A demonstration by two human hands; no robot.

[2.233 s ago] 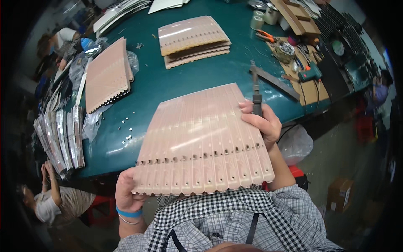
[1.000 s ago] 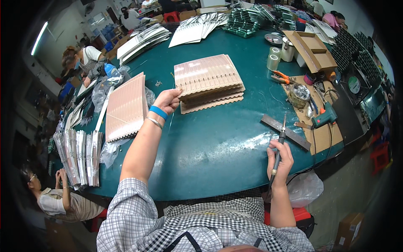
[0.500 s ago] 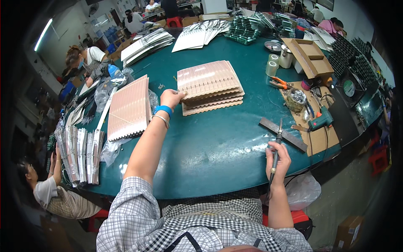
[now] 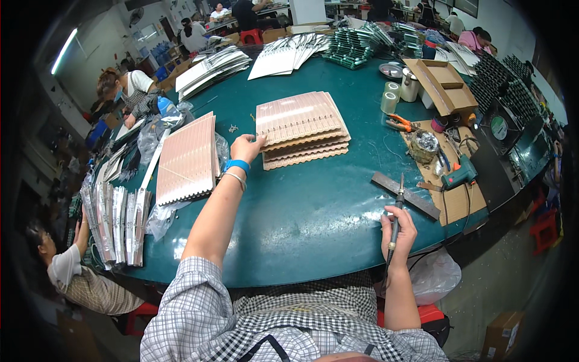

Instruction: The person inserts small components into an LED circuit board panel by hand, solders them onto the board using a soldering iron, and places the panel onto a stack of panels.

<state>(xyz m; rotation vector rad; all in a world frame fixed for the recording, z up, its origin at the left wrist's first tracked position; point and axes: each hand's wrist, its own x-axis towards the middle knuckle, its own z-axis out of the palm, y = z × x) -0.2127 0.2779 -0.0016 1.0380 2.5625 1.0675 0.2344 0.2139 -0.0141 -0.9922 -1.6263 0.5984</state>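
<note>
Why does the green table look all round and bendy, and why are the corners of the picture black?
In the head view, the fisheye lens bends straight edges, so the green table curves like a bowl and the corners fall outside the lens circle, black. Light glares off the tabletop near the left hand at the stack of pink panels. The right hand with its soldering iron stays sharp; people far back look smaller and softer.

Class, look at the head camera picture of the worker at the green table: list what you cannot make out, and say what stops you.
1. Left hand fingertips: hidden at the edge of the stack of pink sheets, so the grip is unclear.
2. Number of sheets in that stack: edges too fine.
3. Tip of the soldering iron in the right hand: too small, lost against the metal bar.
4. Far table clutter: blurred, bent by the fisheye rim.
</note>
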